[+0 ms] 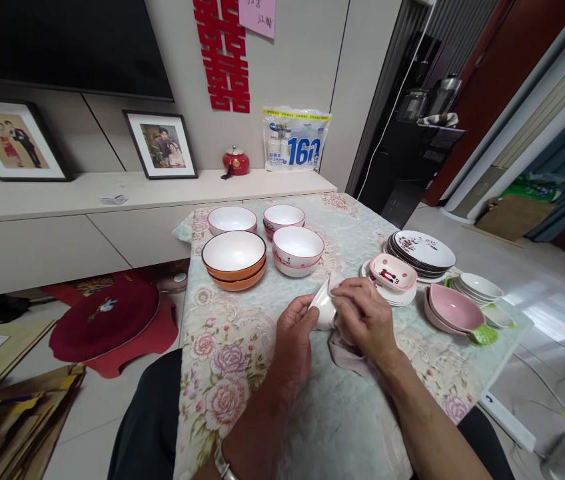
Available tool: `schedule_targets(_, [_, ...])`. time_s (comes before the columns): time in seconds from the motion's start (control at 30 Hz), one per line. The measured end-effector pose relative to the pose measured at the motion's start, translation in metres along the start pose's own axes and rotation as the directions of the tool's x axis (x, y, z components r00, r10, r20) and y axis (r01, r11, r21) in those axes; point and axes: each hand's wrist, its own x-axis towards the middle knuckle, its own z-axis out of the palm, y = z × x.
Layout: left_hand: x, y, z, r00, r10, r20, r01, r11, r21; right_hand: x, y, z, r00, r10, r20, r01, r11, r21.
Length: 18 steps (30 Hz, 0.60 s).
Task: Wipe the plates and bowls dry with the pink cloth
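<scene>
Over the near middle of the table, my left hand [296, 328] grips a small white dish [323, 308] by its left side, thumb on the surface. The dish is tilted, and its full shape is partly hidden by fingers and cloth. A pale pinkish-grey cloth [346, 353] is bunched in my right hand [366, 315], whose closed fingers press it on the dish's right edge. Past my hands stand stacked white bowls with red rims [297, 250] and orange bowls [235, 260]. Just right of my right hand is a pink-rimmed square dish [393, 271] on white plates.
Stacked dark-rimmed plates [422, 253], pink leaf-shaped bowls [455, 308] and small white bowls [480, 287] occupy the table's right side. A flowered cloth covers the table [232, 393]. Behind it, a low cabinet [162, 200] carries framed photos, a red pot [236, 162] and a plastic bag [296, 141].
</scene>
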Motion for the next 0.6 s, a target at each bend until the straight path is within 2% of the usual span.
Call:
schedule_targets(0.1, [0.0, -0.002, 0.0, 1.0, 0.007, -0.004, -0.007, 0.999, 0.036, 0.002, 0.013, -0.002, 0.99, 0.137, -0.045, -0.137, 0.991, -0.004])
schedule_targets(0.17, [0.001, -0.003, -0.002, 1.0, 0.017, -0.001, -0.017, 0.999, 0.04, 0.002, 0.014, -0.002, 0.985, 0.166, -0.049, -0.166, 0.986, 0.009])
schedule_targets(0.27, [0.002, -0.007, -0.005, 0.999, 0.038, 0.023, -0.038, 0.999, 0.032, 0.0, 0.002, -0.001, 0.997, 0.063, -0.047, -0.062, 0.998, 0.016])
schedule_targets(0.37, [0.002, -0.009, -0.006, 0.996, 0.065, 0.061, -0.067, 0.997, 0.024, 0.0, -0.012, -0.002, 0.997, -0.063, 0.036, 0.063, 0.998, 0.012])
schedule_targets(0.43, [0.002, -0.009, -0.007, 0.996, 0.044, 0.073, -0.044, 0.999, -0.004, 0.001, -0.016, -0.003, 0.993, -0.089, 0.075, 0.088, 0.996, 0.02])
schedule_targets(0.5, [0.002, -0.008, -0.006, 0.997, 0.013, 0.08, -0.01, 0.999, -0.036, 0.002, -0.011, -0.004, 0.998, -0.052, 0.041, 0.051, 0.998, 0.032])
schedule_targets(0.6, [0.002, -0.007, -0.006, 0.997, 0.006, 0.074, 0.0, 0.997, -0.079, 0.001, 0.004, -0.003, 0.996, 0.086, -0.027, -0.084, 0.994, 0.067])
